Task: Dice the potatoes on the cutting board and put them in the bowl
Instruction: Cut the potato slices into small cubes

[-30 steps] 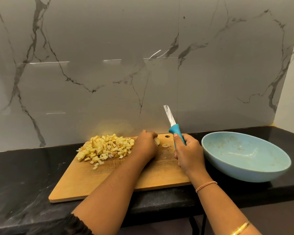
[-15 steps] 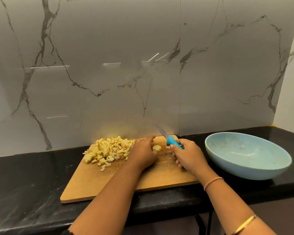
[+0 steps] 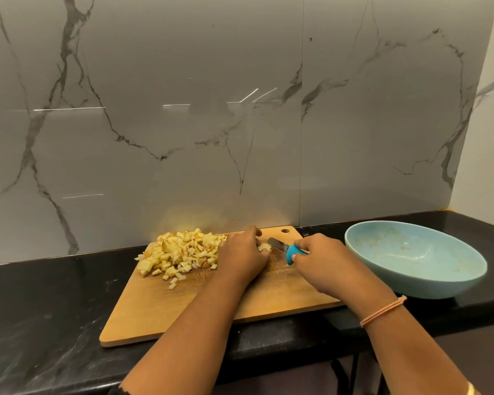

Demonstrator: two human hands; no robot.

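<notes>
Right hand [image 3: 322, 260] grip wrapped round blue knife [image 3: 280, 246] handle, blade against potato piece [image 3: 264, 247] held in left hand [image 3: 241, 256] grip, cutting board [image 3: 160, 309] beneath, diced potato heap [image 3: 180, 252] at board's far left, bowl [image 3: 428, 252] just right, black worktop [image 3: 40, 309].

- 1 cutting board [image 3: 160, 315]
- 1 bowl [image 3: 411, 292], just right of the board
- 1 knife [image 3: 283, 248], over the board
- 2 hands over the board: left hand [image 3: 241, 259], right hand [image 3: 322, 260]
- 1 potato chunk [image 3: 264, 247] on the board
- 1 heap of potato cubes [image 3: 180, 252] on it, way too many to count
</notes>
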